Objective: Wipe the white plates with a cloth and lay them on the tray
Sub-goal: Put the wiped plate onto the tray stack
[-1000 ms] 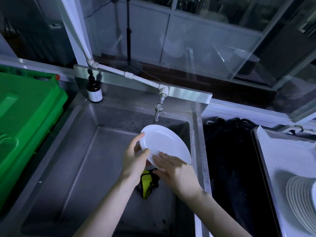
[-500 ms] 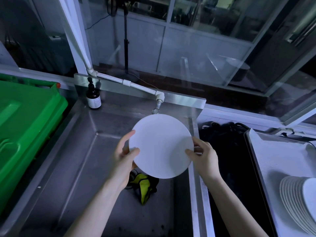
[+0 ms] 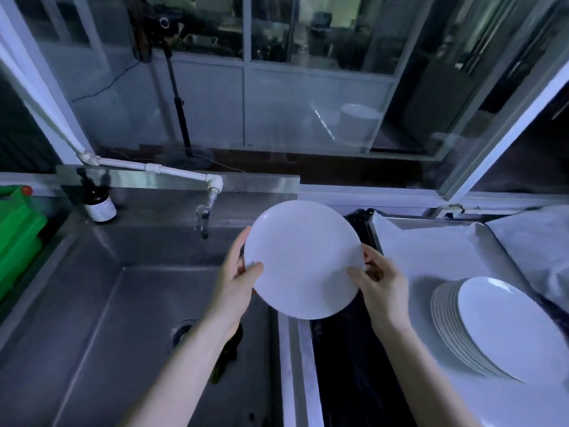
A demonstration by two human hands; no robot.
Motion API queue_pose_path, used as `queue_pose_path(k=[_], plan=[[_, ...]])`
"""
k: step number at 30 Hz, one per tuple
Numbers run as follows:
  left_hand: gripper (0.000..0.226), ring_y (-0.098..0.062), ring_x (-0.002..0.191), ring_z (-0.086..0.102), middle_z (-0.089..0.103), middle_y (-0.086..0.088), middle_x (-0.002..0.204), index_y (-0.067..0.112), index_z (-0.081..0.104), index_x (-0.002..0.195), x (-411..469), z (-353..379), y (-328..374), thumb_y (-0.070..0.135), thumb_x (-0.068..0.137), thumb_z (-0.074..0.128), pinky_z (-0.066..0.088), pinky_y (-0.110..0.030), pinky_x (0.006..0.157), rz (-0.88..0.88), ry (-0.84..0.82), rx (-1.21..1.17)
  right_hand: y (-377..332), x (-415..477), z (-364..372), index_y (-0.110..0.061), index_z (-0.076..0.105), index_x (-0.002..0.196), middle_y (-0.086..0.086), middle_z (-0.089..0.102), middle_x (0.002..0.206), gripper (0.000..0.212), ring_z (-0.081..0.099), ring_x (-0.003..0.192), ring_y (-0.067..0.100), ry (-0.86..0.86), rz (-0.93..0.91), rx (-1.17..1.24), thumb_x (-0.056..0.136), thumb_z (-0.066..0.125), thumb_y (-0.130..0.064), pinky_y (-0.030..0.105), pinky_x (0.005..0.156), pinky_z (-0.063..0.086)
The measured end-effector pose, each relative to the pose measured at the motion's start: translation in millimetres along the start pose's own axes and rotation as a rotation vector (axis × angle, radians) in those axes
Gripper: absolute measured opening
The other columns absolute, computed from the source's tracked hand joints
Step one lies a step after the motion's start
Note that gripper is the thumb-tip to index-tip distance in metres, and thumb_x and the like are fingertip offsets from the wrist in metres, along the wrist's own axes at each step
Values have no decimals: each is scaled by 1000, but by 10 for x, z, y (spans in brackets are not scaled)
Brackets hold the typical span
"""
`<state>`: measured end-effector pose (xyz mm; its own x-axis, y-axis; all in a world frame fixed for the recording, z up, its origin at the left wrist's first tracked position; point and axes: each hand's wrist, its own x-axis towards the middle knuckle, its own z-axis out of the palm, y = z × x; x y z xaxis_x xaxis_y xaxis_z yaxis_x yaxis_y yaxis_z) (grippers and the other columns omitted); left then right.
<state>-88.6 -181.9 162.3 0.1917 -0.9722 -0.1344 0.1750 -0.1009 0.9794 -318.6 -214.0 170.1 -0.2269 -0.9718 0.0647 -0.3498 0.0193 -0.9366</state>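
A white plate [image 3: 303, 257] is held up over the right edge of the steel sink [image 3: 92, 303]. My left hand [image 3: 238, 275] grips its left rim, thumb on the face. My right hand [image 3: 380, 282] pinches its right rim. A stack of white plates [image 3: 489, 325] leans on the paper-lined metal tray [image 3: 431, 241] to the right. The yellow-green cloth [image 3: 226, 355] lies in the sink, mostly hidden under my left forearm.
A tap [image 3: 203, 215] on a white pipe hangs over the sink's back wall. A brown bottle [image 3: 100, 204] stands at the back left corner, a green bin [image 3: 18, 235] at far left. A dark gap [image 3: 354, 365] separates sink and tray.
Both hands have carried the plate up and to the right, away from the cloth in the sink basin toward the tray. The view has swung right, showing more of the plate stack.
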Motion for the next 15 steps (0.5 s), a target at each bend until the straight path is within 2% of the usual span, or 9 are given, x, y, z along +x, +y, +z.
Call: queue_pose_path(k=[2,3,5,8,10,12,15], plan=[[65,-6,119,57,62,18,129,58,50,128,-17,408,-56,2,96,51,45,-42,106,-6,-38,0,126,75,-399,-38,69,106,-4,63,100,42,60,75,-3,63,25,3,81,71,-3,11,72,44],[64,-6,120,57,61,17,131,56,50,131,-29,628,-92,2,96,50,45,-41,106,-14,-54,-5,196,108,-610,-36,70,110,-6,63,100,42,59,74,-4,90,38,6,81,71,-4,12,72,43],[63,-6,120,57,61,18,130,56,53,126,-62,1098,-171,1,96,49,45,-36,104,-28,-88,-19,358,171,-1048,-29,70,117,-3,61,99,44,58,72,-2,143,62,30,81,71,-3,17,74,43],[64,-7,117,58,66,18,121,54,56,121,-129,1810,-326,-3,94,49,45,-32,102,-50,-107,-29,626,254,-1684,-26,71,114,4,62,100,39,58,73,9,201,96,42,82,71,-4,15,70,46],[63,-10,117,58,65,12,123,48,53,129,-168,2240,-454,-4,93,50,45,-32,101,-63,-124,-19,803,300,-2059,-32,70,110,0,64,107,37,62,82,14,251,110,37,82,72,-8,24,77,47],[63,-5,114,60,65,13,124,48,52,129,-206,2637,-584,-4,93,48,46,-28,96,-60,-159,14,970,341,-2386,-39,70,103,-2,65,108,38,64,84,14,298,112,4,81,73,-8,27,79,47],[63,0,117,56,59,15,132,43,50,133,-258,3137,-778,-6,93,41,44,-25,97,-62,-199,86,1211,400,-2756,-56,65,85,-3,63,97,53,60,70,-5,368,144,1,79,72,-4,16,72,45]])
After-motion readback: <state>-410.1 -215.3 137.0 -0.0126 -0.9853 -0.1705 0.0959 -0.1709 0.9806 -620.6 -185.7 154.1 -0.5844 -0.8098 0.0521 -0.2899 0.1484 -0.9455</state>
